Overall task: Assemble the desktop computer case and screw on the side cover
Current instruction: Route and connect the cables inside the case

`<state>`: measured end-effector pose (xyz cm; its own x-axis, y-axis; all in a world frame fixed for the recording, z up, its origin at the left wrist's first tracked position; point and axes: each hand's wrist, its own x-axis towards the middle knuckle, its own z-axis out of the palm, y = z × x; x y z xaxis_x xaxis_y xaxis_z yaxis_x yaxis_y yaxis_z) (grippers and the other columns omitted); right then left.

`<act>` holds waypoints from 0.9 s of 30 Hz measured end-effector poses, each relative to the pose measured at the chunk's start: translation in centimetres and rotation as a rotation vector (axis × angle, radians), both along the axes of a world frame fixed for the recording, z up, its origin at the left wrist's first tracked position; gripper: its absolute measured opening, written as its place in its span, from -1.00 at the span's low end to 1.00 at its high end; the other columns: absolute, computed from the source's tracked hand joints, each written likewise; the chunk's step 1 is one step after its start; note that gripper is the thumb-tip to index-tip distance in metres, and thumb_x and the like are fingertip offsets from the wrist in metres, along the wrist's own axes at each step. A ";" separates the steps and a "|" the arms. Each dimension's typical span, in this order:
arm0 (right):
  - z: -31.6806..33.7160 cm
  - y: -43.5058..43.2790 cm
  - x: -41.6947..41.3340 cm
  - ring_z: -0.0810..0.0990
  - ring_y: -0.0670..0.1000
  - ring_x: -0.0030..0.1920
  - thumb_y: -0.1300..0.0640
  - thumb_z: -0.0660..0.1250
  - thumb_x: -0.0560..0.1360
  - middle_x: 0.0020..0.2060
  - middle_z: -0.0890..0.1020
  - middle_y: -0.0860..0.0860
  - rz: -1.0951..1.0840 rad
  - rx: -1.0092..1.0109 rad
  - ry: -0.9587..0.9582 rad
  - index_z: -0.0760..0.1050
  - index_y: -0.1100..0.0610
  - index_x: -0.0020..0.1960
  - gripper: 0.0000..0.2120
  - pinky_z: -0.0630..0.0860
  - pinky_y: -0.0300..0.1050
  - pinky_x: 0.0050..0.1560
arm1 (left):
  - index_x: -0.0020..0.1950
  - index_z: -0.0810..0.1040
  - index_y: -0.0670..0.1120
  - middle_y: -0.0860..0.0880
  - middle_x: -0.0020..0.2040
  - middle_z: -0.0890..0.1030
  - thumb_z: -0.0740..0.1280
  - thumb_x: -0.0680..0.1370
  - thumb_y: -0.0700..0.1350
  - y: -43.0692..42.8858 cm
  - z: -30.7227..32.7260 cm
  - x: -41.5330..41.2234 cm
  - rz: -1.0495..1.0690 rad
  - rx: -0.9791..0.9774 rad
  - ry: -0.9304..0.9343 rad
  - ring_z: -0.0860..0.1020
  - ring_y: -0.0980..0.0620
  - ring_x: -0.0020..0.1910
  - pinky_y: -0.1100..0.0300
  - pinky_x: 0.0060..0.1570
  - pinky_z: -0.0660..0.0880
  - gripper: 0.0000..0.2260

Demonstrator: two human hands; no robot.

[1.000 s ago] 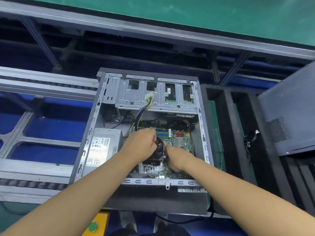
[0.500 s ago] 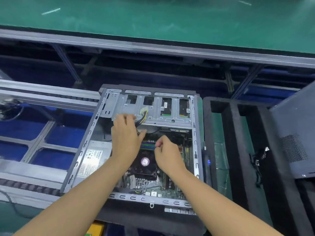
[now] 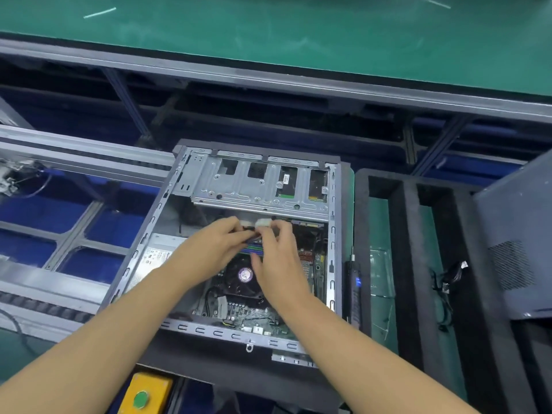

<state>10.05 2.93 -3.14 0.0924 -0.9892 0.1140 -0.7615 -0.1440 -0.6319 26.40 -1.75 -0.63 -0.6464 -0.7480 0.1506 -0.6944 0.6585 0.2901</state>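
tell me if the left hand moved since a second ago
Yes. The left hand went from over the fan toward the drive cage, and now pinches a white connector.

My left hand [image 3: 215,245] and right hand [image 3: 276,264] cover most of the two white plastic connectors [image 3: 263,223], so I can't tell if they're joined. The dark grey perforated side cover [image 3: 516,249] runs off the right edge, and the white label [image 3: 153,258] on the silver power supply [image 3: 168,241] is too small to read.

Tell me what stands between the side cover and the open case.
The left hand and right hand pinch white connectors inside the case; a foam tray lies between case and side cover.
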 end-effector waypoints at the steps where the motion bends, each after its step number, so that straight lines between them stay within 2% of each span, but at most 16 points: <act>1: 0.1 -0.1 -0.2 0.38 0.10 0.28 0.26 0.33 0.59 0.31 0.32 0.10 -0.011 0.016 0.044 0.41 0.19 0.36 -0.64 0.52 -0.05 0.18 | 0.24 0.64 -0.18 -0.13 -0.08 0.57 0.40 0.56 -0.22 -0.1 -0.1 -0.1 -0.036 0.020 -0.007 0.54 -0.11 -0.13 -0.01 -0.17 0.55 -0.75; 4: 0.0 -0.2 -0.6 0.39 0.09 0.22 0.34 0.27 0.58 0.27 0.37 0.08 0.007 0.092 0.201 0.43 0.19 0.27 -0.72 0.48 -0.04 0.15 | 0.33 0.57 -0.03 -0.01 -0.01 0.57 0.28 0.64 -0.06 -0.5 -0.7 -0.2 -0.104 0.174 -0.124 0.49 -0.02 0.01 0.04 0.08 0.47 -0.72; 6: -0.1 -0.2 -0.8 0.41 0.09 0.19 0.38 0.25 0.57 0.25 0.41 0.07 0.005 0.146 0.269 0.42 0.16 0.26 -0.70 0.47 -0.03 0.12 | 0.34 0.54 0.06 0.05 0.02 0.58 0.24 0.65 0.01 -0.9 -0.8 -0.4 -0.091 0.248 -0.186 0.49 0.03 0.06 0.06 0.13 0.45 -0.72; 8: -0.3 -0.3 -1.0 0.44 0.10 0.18 0.36 0.26 0.58 0.21 0.47 0.07 -0.029 0.200 0.338 0.40 0.15 0.27 -0.71 0.48 -0.03 0.08 | 0.31 0.55 0.07 0.07 0.09 0.61 0.28 0.62 0.02 -1.6 -0.9 -0.3 -0.035 0.294 -0.166 0.53 0.04 0.10 0.04 0.14 0.48 -0.73; 10: -0.6 -0.4 -1.3 0.48 0.11 0.17 0.34 0.26 0.60 0.18 0.52 0.08 -0.078 0.256 0.383 0.40 0.16 0.26 -0.75 0.47 -0.02 0.05 | 0.29 0.54 0.08 0.07 0.17 0.61 0.31 0.59 0.03 -2.7 -1.0 0.1 0.044 0.359 -0.220 0.55 0.03 0.14 0.02 0.13 0.51 -0.72; 12: -0.6 -0.6 -1.5 0.54 0.13 0.15 0.34 0.27 0.60 0.15 0.54 0.09 -0.131 0.311 0.410 0.41 0.17 0.23 -0.76 0.50 0.01 0.02 | 0.31 0.51 0.06 0.04 0.21 0.59 0.31 0.57 0.07 -3.8 -1.1 0.4 0.088 0.409 -0.353 0.54 -0.01 0.16 0.01 0.13 0.52 -0.68; 16: -1.1 -1.6 -1.6 0.56 0.20 0.14 0.46 0.26 0.51 0.16 0.50 0.14 -0.162 0.371 0.460 0.44 0.22 0.25 -0.66 0.43 -0.01 -0.08 | 0.21 0.42 0.01 -0.01 0.08 0.52 0.31 0.56 0.04 -5.3 -1.6 -0.2 0.057 0.486 -0.517 0.50 -0.05 0.05 0.03 0.02 0.49 -0.74; 19: -1.7 -2.5 -1.5 0.56 0.19 0.14 0.47 0.28 0.50 0.19 0.48 0.16 -0.130 0.383 0.469 0.44 0.24 0.24 -0.65 0.36 -0.07 -0.10 | 0.12 0.35 0.02 0.01 0.00 0.50 0.35 0.55 -0.03 -6.0 -1.9 -0.4 -0.002 0.583 -0.504 0.48 -0.02 -0.05 0.08 -0.10 0.43 -0.77; 23: -2.6 -3.9 -1.8 0.56 0.18 0.13 0.45 0.30 0.51 0.18 0.53 0.17 -0.156 0.388 0.410 0.49 0.24 0.26 -0.65 0.49 -0.05 0.02 | 0.10 0.45 -0.03 0.03 -0.01 0.54 0.44 0.50 -0.06 -6.9 -2.1 -0.2 0.009 0.646 -0.432 0.51 -0.01 -0.06 0.12 -0.11 0.41 -0.75; 25: -3.2 -4.6 -1.9 0.59 0.19 0.08 0.47 0.28 0.51 0.13 0.58 0.19 -0.187 0.389 0.397 0.51 0.26 0.21 -0.69 0.55 0.02 0.05 | 0.00 0.49 -0.01 0.02 -0.05 0.58 0.48 0.48 -0.02 -7.5 -2.2 -0.1 0.026 0.671 -0.437 0.54 -0.03 -0.07 0.13 -0.12 0.42 -0.79; 27: -3.7 -5.0 -1.8 0.61 0.20 0.05 0.48 0.26 0.53 0.06 0.62 0.19 -0.202 0.382 0.411 0.53 0.27 0.15 -0.75 0.57 0.04 -0.01 | -0.12 0.50 0.01 0.01 -0.14 0.57 0.51 0.46 0.00 -8.1 -2.3 0.1 0.019 0.720 -0.432 0.52 -0.02 -0.16 0.15 -0.17 0.40 -0.80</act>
<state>8.21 -2.12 -6.88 -0.1403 -0.9557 -0.2588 -0.9434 0.2084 -0.2580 26.48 -9.84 -2.90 -0.5236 -0.5781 -0.6258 -0.8503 0.4009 0.3410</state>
